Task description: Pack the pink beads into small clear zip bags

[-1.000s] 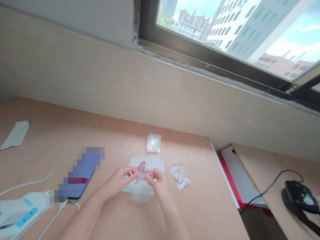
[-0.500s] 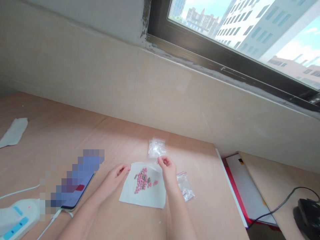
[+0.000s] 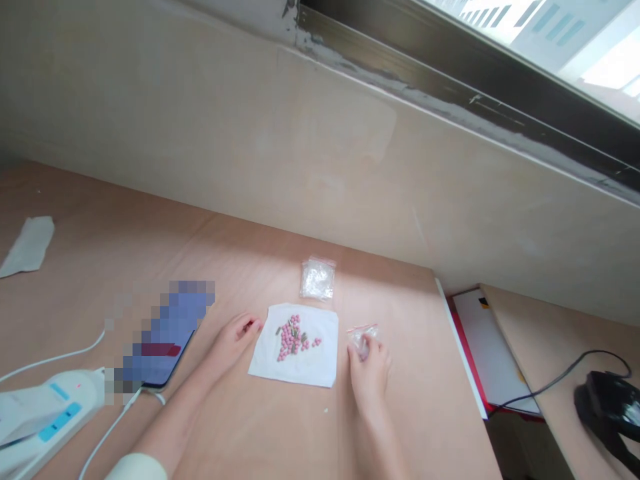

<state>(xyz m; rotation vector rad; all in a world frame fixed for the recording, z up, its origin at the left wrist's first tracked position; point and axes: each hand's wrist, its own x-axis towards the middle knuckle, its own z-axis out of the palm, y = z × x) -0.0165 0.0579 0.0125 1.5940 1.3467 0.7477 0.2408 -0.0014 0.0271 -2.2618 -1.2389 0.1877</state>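
Note:
A white sheet of paper or tissue (image 3: 310,375) lies on the table, bearing a loose heap of small pink pills (image 3: 289,337) with several green-and-grey capsules (image 3: 279,331) among them. My left hand (image 3: 239,335) rests beside the sheet's left edge, its fingers curled together; what they pinch, if anything, is hidden. To the right of the sheet, my right hand (image 3: 371,373) is over a clear zip bag (image 3: 367,329), thumb and fingers gripping it from both sides and covering much of it. Beyond the sheet sits a stack of clear zip bags (image 3: 318,280).
A phone (image 3: 170,347), partly pixelated, and a white power strip (image 3: 55,407) with cables are at the left. A folded white tissue (image 3: 29,245) lies far left. At right are the table's edge, a red-and-white board (image 3: 495,353) and a black object (image 3: 610,407) with a cord.
My right hand has moved from above the sheet's upper right corner to the zip bag at the right and closed around it. My left hand stays near the sheet's left edge. The view has tilted down.

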